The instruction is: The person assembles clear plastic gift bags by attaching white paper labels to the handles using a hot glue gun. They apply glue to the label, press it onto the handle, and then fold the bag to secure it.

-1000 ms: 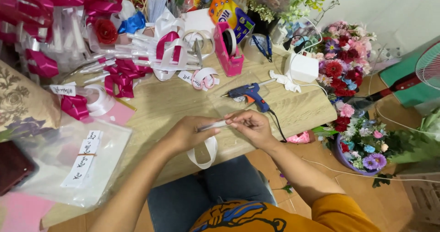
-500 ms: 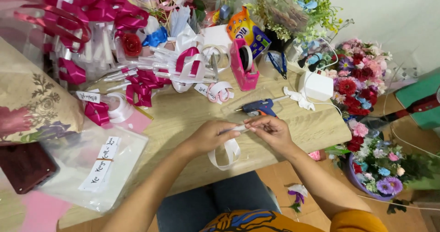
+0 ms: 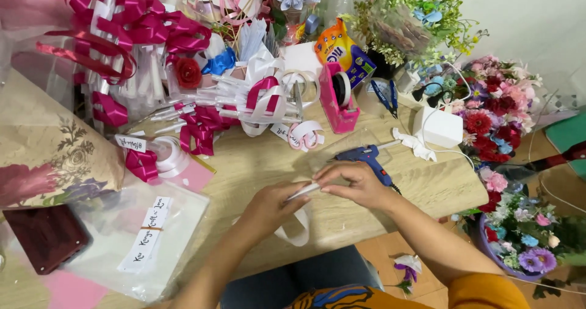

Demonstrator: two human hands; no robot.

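Over the wooden table (image 3: pixel 390 205), my left hand (image 3: pixel 271 206) and my right hand (image 3: pixel 354 184) pinch the same white ribbon (image 3: pixel 297 231) between their fingertips. A short straight stretch of it runs between the two hands, and a loop hangs below my left hand. A blue glue gun (image 3: pixel 366 158) lies just behind my right hand, almost touching it.
A pink tape dispenser (image 3: pixel 337 101), many magenta and white ribbon bows (image 3: pixel 201 126) and ribbon rolls (image 3: pixel 171 156) crowd the far side. A clear bag with labels (image 3: pixel 146 236) and a dark red box (image 3: pixel 46 236) lie left. Flower bouquets (image 3: pixel 494 114) stand right, past the table edge.
The view has tilted and shifted, so the table sits lower right in frame. Both hands stay together on the white ribbon, whose hanging loop has swung slightly.
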